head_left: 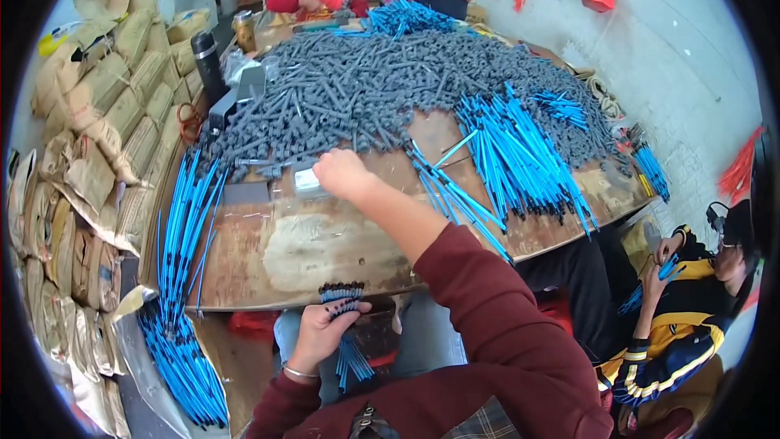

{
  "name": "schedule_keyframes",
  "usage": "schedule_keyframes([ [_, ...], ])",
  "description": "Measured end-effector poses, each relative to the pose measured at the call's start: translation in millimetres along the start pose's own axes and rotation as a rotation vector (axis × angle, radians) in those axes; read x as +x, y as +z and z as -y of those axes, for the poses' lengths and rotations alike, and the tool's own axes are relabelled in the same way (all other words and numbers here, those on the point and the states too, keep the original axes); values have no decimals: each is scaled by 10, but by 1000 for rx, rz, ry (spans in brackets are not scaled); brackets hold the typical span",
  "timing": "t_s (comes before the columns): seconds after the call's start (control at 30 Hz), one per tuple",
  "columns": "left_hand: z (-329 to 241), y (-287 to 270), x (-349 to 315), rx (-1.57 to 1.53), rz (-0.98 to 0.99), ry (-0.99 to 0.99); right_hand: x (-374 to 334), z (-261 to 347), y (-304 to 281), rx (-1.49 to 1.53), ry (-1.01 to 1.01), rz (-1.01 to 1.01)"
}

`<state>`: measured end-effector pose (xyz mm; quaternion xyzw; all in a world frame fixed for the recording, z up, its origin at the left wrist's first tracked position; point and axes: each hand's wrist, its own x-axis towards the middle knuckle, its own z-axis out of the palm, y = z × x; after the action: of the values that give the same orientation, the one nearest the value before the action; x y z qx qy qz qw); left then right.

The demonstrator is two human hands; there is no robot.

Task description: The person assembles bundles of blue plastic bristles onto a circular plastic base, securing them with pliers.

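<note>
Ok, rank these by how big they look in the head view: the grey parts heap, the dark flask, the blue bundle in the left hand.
1. Grey parts heap, by far the largest.
2. Dark flask and blue bundle in the left hand: similar, and the bundle sits nearer the camera, so unranked.

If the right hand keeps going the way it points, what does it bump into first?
Probably the heap of grey plastic pieces just beyond the right hand on the wooden table; depth is hard to judge.

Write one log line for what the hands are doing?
left hand: grips blue tube bundle | right hand: reaching grey fittings pile | wooden table
</note>
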<state>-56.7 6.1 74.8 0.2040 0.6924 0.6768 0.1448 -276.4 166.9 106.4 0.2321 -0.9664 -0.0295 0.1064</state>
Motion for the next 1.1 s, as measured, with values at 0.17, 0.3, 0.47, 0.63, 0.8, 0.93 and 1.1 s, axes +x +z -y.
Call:
schedule_keyframes([
  [0.17,50,19,49,-489,-68,-106,23,-108,84,14,16,-91],
  [0.3,24,-4,102,-148,7,18,46,-175,85,34,41,-46],
  [0.47,9,-29,135,-71,-41,56,-56,-158,83,36,45,-327],
  [0.63,55,30,111,-226,-77,40,-41,-112,18,220,151,-178],
  [0.8,96,103,29,-398,-70,-1,81,-146,152,102,148,11],
  [0.93,133,49,-15,-332,-83,-48,18,-7,113,18,37,-83],
  [1.1,-6,85,178,-354,-170,-137,-113,-65,-132,117,104,-267],
])
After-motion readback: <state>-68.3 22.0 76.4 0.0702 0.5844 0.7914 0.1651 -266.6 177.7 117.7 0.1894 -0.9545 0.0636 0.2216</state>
